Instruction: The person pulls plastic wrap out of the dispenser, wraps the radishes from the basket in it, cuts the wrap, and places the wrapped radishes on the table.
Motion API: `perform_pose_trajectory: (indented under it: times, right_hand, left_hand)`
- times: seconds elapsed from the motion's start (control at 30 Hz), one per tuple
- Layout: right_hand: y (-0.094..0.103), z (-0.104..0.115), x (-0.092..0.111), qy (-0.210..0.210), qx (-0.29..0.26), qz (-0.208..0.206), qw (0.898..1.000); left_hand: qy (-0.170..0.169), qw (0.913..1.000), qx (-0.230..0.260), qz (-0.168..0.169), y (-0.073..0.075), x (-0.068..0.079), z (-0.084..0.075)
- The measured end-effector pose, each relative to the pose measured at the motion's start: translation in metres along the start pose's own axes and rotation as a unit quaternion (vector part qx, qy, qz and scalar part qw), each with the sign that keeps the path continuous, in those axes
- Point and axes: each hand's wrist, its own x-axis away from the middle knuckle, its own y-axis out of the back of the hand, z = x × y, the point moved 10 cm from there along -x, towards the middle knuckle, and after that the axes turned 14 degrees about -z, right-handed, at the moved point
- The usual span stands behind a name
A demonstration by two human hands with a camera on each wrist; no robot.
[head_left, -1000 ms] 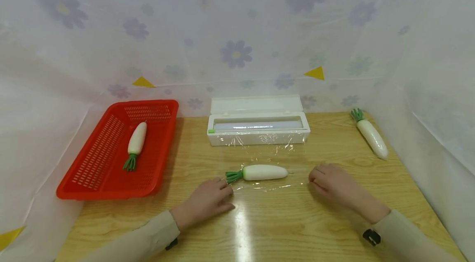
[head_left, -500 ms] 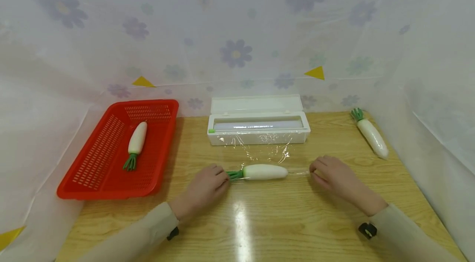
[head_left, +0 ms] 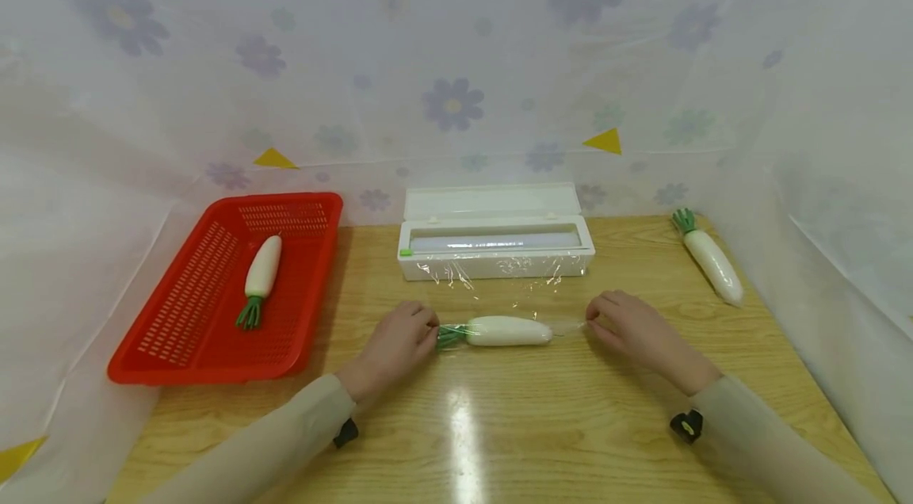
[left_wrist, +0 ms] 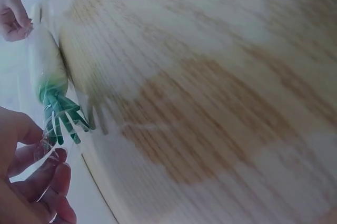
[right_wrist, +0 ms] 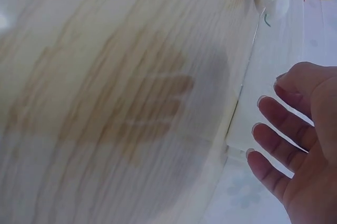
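Observation:
A white radish (head_left: 508,330) with green leaves lies crosswise on the table, its leaf end to the left. Clear cling film (head_left: 569,326) covers it and runs back to the white dispenser box (head_left: 497,264). My left hand (head_left: 399,339) pinches the film beside the leaves; in the left wrist view, bunched film shows between thumb and fingers (left_wrist: 59,174). Past the root tip, my right hand (head_left: 631,330) pinches the film's other side with thumb and forefinger. The other right fingers (right_wrist: 284,121) are spread in the right wrist view.
A red plastic basket (head_left: 314,306) at the left holds another radish (head_left: 263,266). At the far right lies a shiny, film-wrapped radish (head_left: 716,268). The dispenser's lid (head_left: 492,201) is raised, with a film roll (head_left: 499,241) inside. Flowered sheeting (head_left: 456,139) encloses the table.
Both hands have moved slightly away from me, drawing the film's near edge over the radish. My left fingers have closed on the film, and my right hand has shifted a little left.

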Motion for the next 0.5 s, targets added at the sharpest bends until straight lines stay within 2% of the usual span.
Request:
perform_pose_trajectory:
  times: [0.2, 0.33, 0.5]
  right_hand:
    - [-0.009, -0.007, -0.003, -0.032, 0.006, 0.026, 0.999]
    - [-0.011, -0.009, -0.004, -0.058, 0.016, 0.041, 0.997]
    - [0.0, -0.003, -0.011, -0.077, 0.024, 0.018, 0.997]
  left_hand:
    - [0.029, 0.9996, 0.0, 0.003, -0.003, -0.002, 0.006]
    - [0.035, 0.9994, -0.006, 0.001, -0.003, -0.002, 0.008]
    - [0.04, 0.9992, -0.01, 0.004, -0.005, -0.002, 0.01]
